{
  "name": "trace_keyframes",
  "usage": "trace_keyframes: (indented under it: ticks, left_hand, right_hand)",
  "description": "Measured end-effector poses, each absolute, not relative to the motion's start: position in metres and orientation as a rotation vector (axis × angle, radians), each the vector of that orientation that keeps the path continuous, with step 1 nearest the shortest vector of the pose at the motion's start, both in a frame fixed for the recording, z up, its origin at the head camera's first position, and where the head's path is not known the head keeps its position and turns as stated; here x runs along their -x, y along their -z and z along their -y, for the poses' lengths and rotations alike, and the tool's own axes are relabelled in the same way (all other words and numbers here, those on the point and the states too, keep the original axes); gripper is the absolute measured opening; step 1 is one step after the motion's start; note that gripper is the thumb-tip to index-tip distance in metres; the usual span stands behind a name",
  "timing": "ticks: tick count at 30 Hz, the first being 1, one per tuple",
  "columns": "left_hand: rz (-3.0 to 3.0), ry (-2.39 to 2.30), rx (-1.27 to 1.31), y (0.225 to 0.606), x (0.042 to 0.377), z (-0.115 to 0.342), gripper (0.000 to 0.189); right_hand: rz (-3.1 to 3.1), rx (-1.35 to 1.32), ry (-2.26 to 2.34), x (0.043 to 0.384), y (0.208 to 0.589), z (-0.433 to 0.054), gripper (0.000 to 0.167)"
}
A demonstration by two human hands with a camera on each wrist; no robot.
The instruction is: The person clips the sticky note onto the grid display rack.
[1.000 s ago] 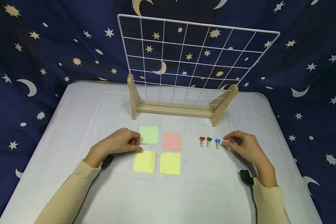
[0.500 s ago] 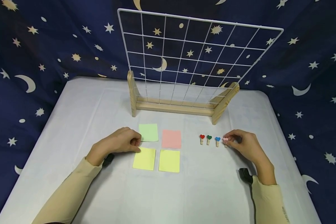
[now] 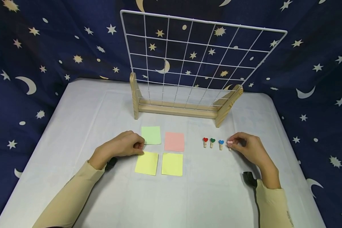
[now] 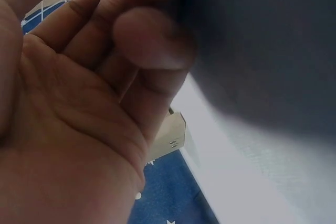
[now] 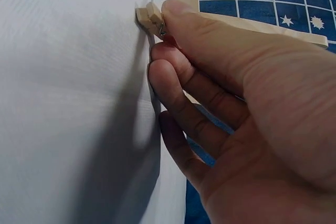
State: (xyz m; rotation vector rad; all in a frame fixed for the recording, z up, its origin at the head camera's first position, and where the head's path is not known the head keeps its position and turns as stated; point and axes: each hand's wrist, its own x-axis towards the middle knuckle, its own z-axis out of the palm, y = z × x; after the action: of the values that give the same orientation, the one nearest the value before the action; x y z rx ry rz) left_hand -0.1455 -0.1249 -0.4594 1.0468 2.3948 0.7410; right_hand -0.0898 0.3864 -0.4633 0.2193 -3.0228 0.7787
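Note:
My right hand (image 3: 250,148) pinches a small wooden clothespin with a pink heart (image 3: 230,143) between thumb and fingertips. In the right wrist view the clothespin's bare wooden legs (image 5: 148,17) stick out past the thumb. Left of it lie clothespins with a blue heart (image 3: 221,142), a green heart (image 3: 212,140) and a red heart (image 3: 205,139). My left hand (image 3: 121,145) rests loosely curled beside the sticky notes, fingers over the left edge of the green note (image 3: 152,134), thumb at the top corner of a yellow note (image 3: 146,163).
A pink note (image 3: 174,141) and a second yellow note (image 3: 172,164) lie right of the others on the white-covered table (image 3: 102,202). Behind stands a white wire grid (image 3: 199,42) in a wooden base (image 3: 176,110). A dark starry cloth (image 3: 82,41) surrounds the table.
The head view has shifted slightly. The right fingers have drawn back a little at the pink-heart clothespin, whose heart shows more now. The left hand has barely moved.

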Motion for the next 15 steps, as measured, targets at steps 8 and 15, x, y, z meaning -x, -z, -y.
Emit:
trace_keyframes:
  ticks: [8, 15]
  left_hand:
    - [-2.385, -0.746, -1.080, 0.4577, 0.1451, 0.1242, 0.033]
    - [-2.377, -0.756, -1.088, 0.4570, 0.1448, 0.1244, 0.031]
  right_hand:
    - [3.010, -0.252, -0.807, 0.0895, 0.4599, -0.3857, 0.010]
    - [2.957, -0.290, -0.830, 0.0904, 0.4612, -0.3884, 0.011]
